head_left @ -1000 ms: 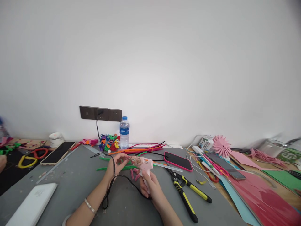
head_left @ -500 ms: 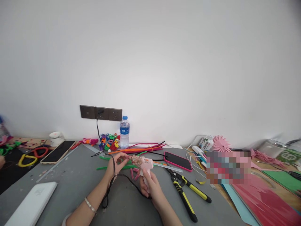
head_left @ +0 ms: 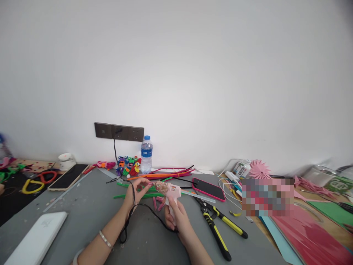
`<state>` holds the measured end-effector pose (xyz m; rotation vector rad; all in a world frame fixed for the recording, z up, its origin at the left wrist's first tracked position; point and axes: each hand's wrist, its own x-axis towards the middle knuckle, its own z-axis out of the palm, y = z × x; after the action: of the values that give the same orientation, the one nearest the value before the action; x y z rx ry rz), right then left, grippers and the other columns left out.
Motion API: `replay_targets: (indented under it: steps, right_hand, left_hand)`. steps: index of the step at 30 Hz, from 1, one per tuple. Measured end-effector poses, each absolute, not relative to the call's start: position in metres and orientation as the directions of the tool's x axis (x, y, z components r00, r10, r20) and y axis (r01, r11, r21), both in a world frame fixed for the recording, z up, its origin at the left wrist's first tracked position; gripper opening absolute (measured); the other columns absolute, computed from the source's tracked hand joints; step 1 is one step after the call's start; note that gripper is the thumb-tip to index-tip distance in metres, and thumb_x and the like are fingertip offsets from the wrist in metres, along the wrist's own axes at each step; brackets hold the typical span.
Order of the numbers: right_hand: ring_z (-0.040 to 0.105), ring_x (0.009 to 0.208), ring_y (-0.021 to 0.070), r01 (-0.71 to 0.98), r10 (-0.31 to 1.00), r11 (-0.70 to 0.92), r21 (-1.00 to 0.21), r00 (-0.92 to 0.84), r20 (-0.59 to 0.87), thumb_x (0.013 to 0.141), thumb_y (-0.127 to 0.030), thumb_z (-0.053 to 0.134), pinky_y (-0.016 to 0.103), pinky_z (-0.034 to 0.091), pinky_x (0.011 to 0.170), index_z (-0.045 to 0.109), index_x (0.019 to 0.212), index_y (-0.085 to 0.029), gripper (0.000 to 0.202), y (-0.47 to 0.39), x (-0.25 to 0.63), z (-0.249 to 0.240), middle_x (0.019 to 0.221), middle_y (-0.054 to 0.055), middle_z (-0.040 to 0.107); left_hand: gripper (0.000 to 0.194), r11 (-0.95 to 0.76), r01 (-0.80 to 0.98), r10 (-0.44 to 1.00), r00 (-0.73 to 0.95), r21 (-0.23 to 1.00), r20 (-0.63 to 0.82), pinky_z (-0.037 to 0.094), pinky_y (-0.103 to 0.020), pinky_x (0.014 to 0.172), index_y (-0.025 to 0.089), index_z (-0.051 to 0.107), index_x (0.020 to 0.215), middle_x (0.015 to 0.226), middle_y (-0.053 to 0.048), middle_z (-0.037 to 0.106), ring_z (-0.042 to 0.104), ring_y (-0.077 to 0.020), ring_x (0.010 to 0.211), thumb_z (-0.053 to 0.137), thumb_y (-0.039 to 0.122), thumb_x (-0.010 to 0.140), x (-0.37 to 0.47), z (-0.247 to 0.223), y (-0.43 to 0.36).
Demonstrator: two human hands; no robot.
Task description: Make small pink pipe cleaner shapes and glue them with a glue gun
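My right hand (head_left: 175,215) is wrapped round the handle of a pale pink glue gun (head_left: 173,192), whose crusted front end points left. Close to that tip, my left hand (head_left: 137,191) pinches a small pink piece (head_left: 151,183) between thumb and fingers. A black cord (head_left: 154,212) loops from the gun past my left wrist. Green pipe cleaners (head_left: 125,196) and short pink pieces (head_left: 158,203) lie on the grey mat (head_left: 149,243) beneath and around the hands.
Black-and-yellow pliers (head_left: 217,230) and a pink-edged phone (head_left: 209,188) lie right. Behind stand a water bottle (head_left: 146,155) and small colourful figures (head_left: 129,165). A white box (head_left: 37,239), another phone (head_left: 68,177) and scissors (head_left: 33,186) are left.
The glue gun has shifted very slightly to the right, within my right hand's unchanged hold. My left hand keeps its pinch in nearly the same place.
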<state>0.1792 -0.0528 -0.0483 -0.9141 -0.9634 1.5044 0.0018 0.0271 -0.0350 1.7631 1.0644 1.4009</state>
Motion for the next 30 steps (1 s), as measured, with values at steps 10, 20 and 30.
replay_targets:
  steps: [10, 20, 30]
  right_hand:
    - [0.023, 0.022, 0.0019, -0.385, 0.993, -0.100, -0.918, -0.101, -0.066, 0.069, -0.074, 0.058, 0.015, 0.013, 0.024, 0.050, 0.079, -0.017, 0.058, -0.0508, 0.1785, -0.0490, 0.034, -0.013, 0.036]
    - [0.023, 0.023, 0.0016, -0.383, 0.994, -0.094, -0.919, -0.091, -0.064, 0.072, -0.071, 0.059, 0.015, 0.014, 0.026, 0.052, 0.080, -0.016, 0.056, -0.0541, 0.1793, -0.0419, 0.036, -0.013, 0.036]
    - [0.023, 0.022, 0.0015, -0.385, 0.994, -0.099, -0.918, -0.087, -0.071, 0.069, -0.074, 0.058, 0.015, 0.014, 0.026, 0.050, 0.078, -0.017, 0.057, -0.0508, 0.1819, -0.0475, 0.036, -0.013, 0.036]
  left_hand:
    - [0.015, -0.477, 0.195, 0.879, 0.090, 0.857, 0.469, 0.046, -0.021, 0.052, 0.016, 0.068, 0.074, 0.071, -0.005, 0.068, 0.062, -0.0166, 0.065, 0.064, 0.030, 0.074, 0.0004, -0.0374, 0.0289]
    - [0.016, -0.486, 0.205, 0.873, 0.056, 0.850, 0.485, 0.044, -0.020, 0.048, 0.017, 0.069, 0.073, 0.070, -0.004, 0.067, 0.058, -0.0143, 0.058, 0.064, 0.032, 0.074, 0.0009, -0.0309, 0.0237]
    - [0.014, -0.524, 0.252, 0.847, 0.055, 0.814, 0.528, 0.047, -0.022, 0.054, 0.017, 0.070, 0.073, 0.072, -0.004, 0.070, 0.061, -0.0165, 0.063, 0.064, 0.030, 0.075, -0.0003, -0.0299, 0.0241]
